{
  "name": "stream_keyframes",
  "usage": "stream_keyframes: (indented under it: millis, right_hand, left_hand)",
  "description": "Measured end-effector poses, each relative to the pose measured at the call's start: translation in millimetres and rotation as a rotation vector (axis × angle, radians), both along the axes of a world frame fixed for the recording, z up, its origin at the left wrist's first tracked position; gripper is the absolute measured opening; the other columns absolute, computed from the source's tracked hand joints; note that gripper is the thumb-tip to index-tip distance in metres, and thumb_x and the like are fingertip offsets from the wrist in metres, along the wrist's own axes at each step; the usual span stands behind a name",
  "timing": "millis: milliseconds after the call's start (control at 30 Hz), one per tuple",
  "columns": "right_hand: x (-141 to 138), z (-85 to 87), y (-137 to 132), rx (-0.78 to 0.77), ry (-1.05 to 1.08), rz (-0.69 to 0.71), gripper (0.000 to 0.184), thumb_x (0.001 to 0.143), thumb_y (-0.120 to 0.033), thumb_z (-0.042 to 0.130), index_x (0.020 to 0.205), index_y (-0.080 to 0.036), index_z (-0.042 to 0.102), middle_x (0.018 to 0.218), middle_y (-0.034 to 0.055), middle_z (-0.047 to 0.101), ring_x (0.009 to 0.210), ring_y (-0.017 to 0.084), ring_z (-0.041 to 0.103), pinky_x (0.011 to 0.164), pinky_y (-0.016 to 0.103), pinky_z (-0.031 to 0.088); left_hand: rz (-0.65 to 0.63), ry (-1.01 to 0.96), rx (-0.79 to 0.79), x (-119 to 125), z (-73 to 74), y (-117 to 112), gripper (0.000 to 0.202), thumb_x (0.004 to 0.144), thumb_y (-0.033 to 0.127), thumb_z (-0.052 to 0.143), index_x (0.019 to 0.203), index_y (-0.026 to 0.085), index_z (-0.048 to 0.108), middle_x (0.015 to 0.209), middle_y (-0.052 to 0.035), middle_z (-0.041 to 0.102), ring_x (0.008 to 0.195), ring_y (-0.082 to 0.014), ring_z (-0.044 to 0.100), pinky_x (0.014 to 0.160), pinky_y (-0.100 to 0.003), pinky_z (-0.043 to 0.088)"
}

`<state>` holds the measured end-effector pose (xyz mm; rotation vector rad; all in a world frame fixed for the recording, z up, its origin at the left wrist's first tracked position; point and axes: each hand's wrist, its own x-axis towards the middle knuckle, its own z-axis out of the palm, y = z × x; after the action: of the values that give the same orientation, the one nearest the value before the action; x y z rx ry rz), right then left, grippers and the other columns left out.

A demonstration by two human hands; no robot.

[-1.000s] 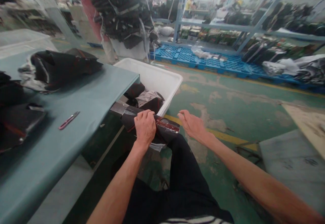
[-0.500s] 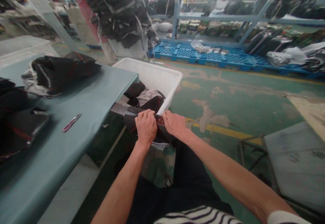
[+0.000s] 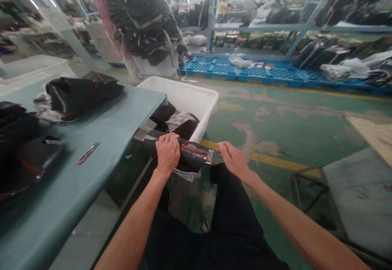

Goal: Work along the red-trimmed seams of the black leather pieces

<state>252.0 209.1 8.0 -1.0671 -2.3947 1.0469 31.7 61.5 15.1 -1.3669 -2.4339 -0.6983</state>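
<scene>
Half a second earlier our right hand point(image 3: 233, 160) lay on the black piece point(image 3: 192, 163); it had since come away, just beyond the right end. Its fingers were half curled, and we could not tell whether the tips met or pinched anything. Our left hand point(image 3: 168, 151) stayed on the piece, fingers together and bent over its top. The piece lay lengthwise before us, a red strip point(image 3: 196, 151) showing along it to the right of that hand. At its left end a metal bar point(image 3: 140, 134) showed by the edge of the green table point(image 3: 113, 123). There we saw a pink cutter point(image 3: 88, 153), with dark bundles point(image 3: 87, 95) behind it. To our right, a pale box point(image 3: 346, 188) bore marks too blurred to read. Behind the piece stood a white bin point(image 3: 211, 98), dark and grey cloth point(image 3: 185, 125) inside. Farther back we saw a dark heap point(image 3: 143, 21), blue pallets point(image 3: 211, 67) and a blue rack point(image 3: 260, 27). Cartons point(image 3: 230, 40) there carried print too small for us. Beyond the rack was a person point(image 3: 221, 7) in yellow.
</scene>
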Motion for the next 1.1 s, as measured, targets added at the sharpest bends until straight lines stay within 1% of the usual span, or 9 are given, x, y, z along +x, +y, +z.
stream_keyframes:
  millis: [133, 233, 300, 467, 600, 733, 833, 967, 1100]
  right_hand:
    - [-17, 12.6, -12, 0.045, -0.054, -0.001, 0.047, 0.102, -0.058, 0.035, 0.088, -0.023, 0.063, 0.081, 0.0048, 0.073, 0.080, 0.022, 0.067, 0.071, 0.030, 0.037]
    - [-16, 20.0, -23, 0.047, -0.069, -0.122, 0.047, 0.099, -0.062, 0.039, 0.096, -0.024, 0.066, 0.078, 0.0031, 0.072, 0.076, 0.021, 0.066, 0.068, 0.029, 0.034]
    - [-12, 22.6, -30, 0.076, -0.086, -0.183, 0.047, 0.096, -0.064, 0.044, 0.089, -0.023, 0.066, 0.073, 0.0020, 0.069, 0.071, 0.019, 0.063, 0.065, 0.028, 0.031]
    - [-22, 23.1, -42, 0.112, -0.136, -0.141, 0.048, 0.088, -0.065, 0.062, 0.066, -0.023, 0.057, 0.062, -0.0003, 0.064, 0.064, 0.016, 0.059, 0.061, 0.027, 0.025]
    - [-29, 17.7, -46, 0.079, -0.138, -0.161, 0.037, 0.089, -0.057, 0.064, 0.073, -0.024, 0.059, 0.063, -0.0014, 0.064, 0.065, 0.016, 0.060, 0.062, 0.027, 0.026]
    - [-19, 13.8, -44, -0.007, -0.092, -0.090, 0.022, 0.094, -0.047, 0.055, 0.090, -0.026, 0.060, 0.069, -0.0029, 0.065, 0.066, 0.017, 0.060, 0.064, 0.027, 0.033]
    - [-10, 15.8, -39, -0.080, -0.079, -0.025, 0.017, 0.092, -0.043, 0.054, 0.093, -0.026, 0.058, 0.073, -0.0034, 0.066, 0.069, 0.017, 0.061, 0.066, 0.028, 0.036]
    - [-13, 23.6, -38, -0.148, -0.056, -0.006, 0.024, 0.096, -0.047, 0.046, 0.093, -0.026, 0.058, 0.077, -0.0018, 0.067, 0.072, 0.018, 0.062, 0.069, 0.029, 0.038]
    - [-25, 30.2, -43, -0.008, -0.262, -0.112, 0.031, 0.091, -0.056, 0.059, 0.090, -0.026, 0.059, 0.074, -0.0006, 0.067, 0.075, 0.020, 0.064, 0.067, 0.029, 0.032]
  left_hand:
    - [0.027, 0.007, -0.010, -6, 1.1, -1, 0.028, 0.101, 0.023, 0.044, 0.115, 0.021, 0.067, 0.128, -0.0080, 0.073, 0.117, -0.0297, 0.057, 0.095, -0.044, 0.038]
    - [0.033, 0.000, -0.002, -2, 0.4, 0, 0.028, 0.101, 0.023, 0.044, 0.116, 0.021, 0.067, 0.128, -0.0079, 0.073, 0.117, -0.0289, 0.057, 0.095, -0.043, 0.038]
    - [0.040, -0.001, 0.009, -1, -0.6, 1, 0.028, 0.101, 0.024, 0.042, 0.115, 0.021, 0.067, 0.128, -0.0077, 0.073, 0.117, -0.0286, 0.057, 0.094, -0.043, 0.038]
    - [0.054, 0.009, 0.019, -1, -2.0, 2, 0.030, 0.103, 0.025, 0.040, 0.114, 0.021, 0.067, 0.127, -0.0079, 0.073, 0.117, -0.0287, 0.057, 0.095, -0.043, 0.037]
    - [0.045, 0.000, 0.015, 0, -0.6, 1, 0.032, 0.103, 0.026, 0.038, 0.115, 0.021, 0.067, 0.129, -0.0090, 0.072, 0.119, -0.0295, 0.057, 0.096, -0.044, 0.038]
    - [0.042, -0.021, 0.000, 1, 1.7, 1, 0.031, 0.101, 0.026, 0.041, 0.116, 0.022, 0.068, 0.130, -0.0098, 0.072, 0.119, -0.0303, 0.057, 0.096, -0.045, 0.038]
    - [0.050, -0.032, -0.002, 2, 2.7, 1, 0.031, 0.100, 0.026, 0.042, 0.116, 0.022, 0.068, 0.131, -0.0099, 0.072, 0.120, -0.0306, 0.057, 0.097, -0.046, 0.039]
    - [0.063, -0.031, -0.001, 3, 2.5, 1, 0.032, 0.101, 0.026, 0.041, 0.117, 0.021, 0.068, 0.132, -0.0095, 0.072, 0.119, -0.0305, 0.057, 0.096, -0.046, 0.040]
    - [0.063, -0.047, 0.009, 3, 0.5, 1, 0.032, 0.101, 0.027, 0.041, 0.118, 0.021, 0.068, 0.133, -0.0097, 0.071, 0.120, -0.0312, 0.057, 0.097, -0.047, 0.041]
